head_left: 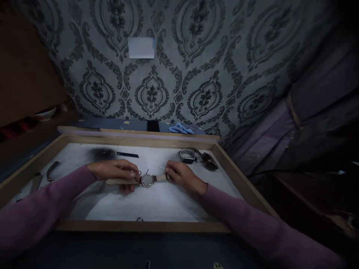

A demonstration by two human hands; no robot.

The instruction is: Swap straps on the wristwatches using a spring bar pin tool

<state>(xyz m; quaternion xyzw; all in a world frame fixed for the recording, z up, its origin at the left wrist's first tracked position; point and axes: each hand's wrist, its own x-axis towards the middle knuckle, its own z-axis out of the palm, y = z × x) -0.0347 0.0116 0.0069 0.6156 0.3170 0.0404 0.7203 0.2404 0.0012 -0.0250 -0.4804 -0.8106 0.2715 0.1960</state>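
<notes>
A wristwatch [147, 180] with a round case and a light-coloured strap is held between my two hands over the white floor of a wooden tray [140, 226]. My left hand [119, 172] is closed on the strap at the left of the case, with the strap's pale inner side showing. On the other side, my right hand [181, 175] pinches the right strap near its end. A small thin metallic piece pokes out by the right fingertips; its kind is too small to tell. Small dark curved bits lie close to the case.
At the tray's back right lie a square-cased watch [187, 155] and another dark watch [209, 161]. A black strap piece [127, 154] lies at the back, more strap pieces [52, 171] at the left. Behind the rim sit a blue cloth [181, 128] and a black flat object [153, 126].
</notes>
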